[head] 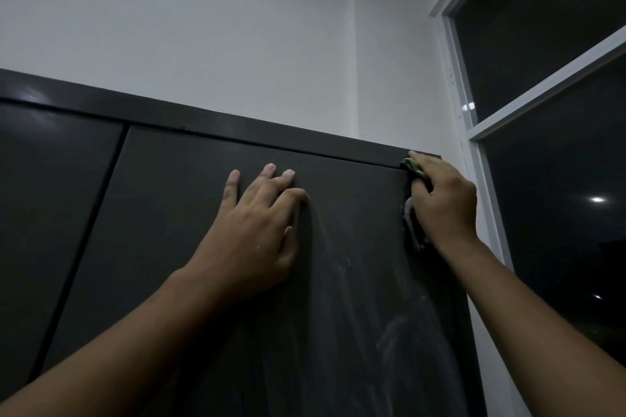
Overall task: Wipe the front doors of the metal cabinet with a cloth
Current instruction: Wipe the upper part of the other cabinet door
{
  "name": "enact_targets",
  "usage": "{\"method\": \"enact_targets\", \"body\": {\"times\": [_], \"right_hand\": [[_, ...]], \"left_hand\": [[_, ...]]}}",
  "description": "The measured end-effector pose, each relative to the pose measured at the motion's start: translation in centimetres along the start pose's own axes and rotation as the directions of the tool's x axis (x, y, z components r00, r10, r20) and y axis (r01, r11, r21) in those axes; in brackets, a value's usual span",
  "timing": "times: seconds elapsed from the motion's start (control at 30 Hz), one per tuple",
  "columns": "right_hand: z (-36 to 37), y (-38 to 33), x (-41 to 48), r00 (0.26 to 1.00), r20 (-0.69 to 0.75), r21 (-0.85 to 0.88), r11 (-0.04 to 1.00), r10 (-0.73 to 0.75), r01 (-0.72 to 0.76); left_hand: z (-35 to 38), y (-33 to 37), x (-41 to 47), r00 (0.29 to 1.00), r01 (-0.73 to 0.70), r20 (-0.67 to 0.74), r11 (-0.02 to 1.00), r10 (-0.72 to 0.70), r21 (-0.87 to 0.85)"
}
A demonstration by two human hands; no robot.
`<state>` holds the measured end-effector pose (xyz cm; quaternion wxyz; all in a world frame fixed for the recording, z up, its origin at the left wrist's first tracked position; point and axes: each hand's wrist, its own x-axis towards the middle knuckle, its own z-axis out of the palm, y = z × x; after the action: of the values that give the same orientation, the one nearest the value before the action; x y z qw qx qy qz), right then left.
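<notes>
Left hand (257, 234) lies flat and released on the dark grey metal cabinet door (189, 213); right hand (443, 203) clutches a crumpled dark cloth (411, 225) at its top-right corner, pale streaks (342, 267) spreading below-left.

- Left hand (257, 234) at mid-frame, palm flat, fingers straight and slightly spread, pointing up.
- Left forearm (118, 349) bare, reaching in from lower left.
- Right hand (443, 203) right of centre, fingers curled, gripping cloth (412, 220).
- Right forearm (542, 325) bare, reaching in from lower right.

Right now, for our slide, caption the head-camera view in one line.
Left hand flat on the dark cabinet door, right hand holding a cloth at its top right corner.
</notes>
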<state>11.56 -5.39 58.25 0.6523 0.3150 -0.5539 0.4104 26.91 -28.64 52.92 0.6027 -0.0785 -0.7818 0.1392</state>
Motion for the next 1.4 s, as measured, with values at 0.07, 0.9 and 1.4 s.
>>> {"method": "enact_targets", "body": {"times": [0.07,0.9,1.4], "right_hand": [[0.2,-1.3,-1.1,0.994,0.074,0.02,0.997,-0.076,0.075],[5.3,-13.4,-7.6,0.98,0.19,0.132,0.99,-0.064,0.039],[5.2,-17.4,-8.4,0.967,0.193,0.128,0.973,0.165,-0.192]], "left_hand": [[-0.2,0.0,0.1,1.0,0.019,-0.024,0.999,-0.02,-0.039],[-7.9,-7.0,-6.4,0.987,0.052,0.151,0.998,-0.056,0.035],[-9.2,-8.7,-10.0,0.962,0.044,0.272,0.998,-0.029,-0.047]]}}
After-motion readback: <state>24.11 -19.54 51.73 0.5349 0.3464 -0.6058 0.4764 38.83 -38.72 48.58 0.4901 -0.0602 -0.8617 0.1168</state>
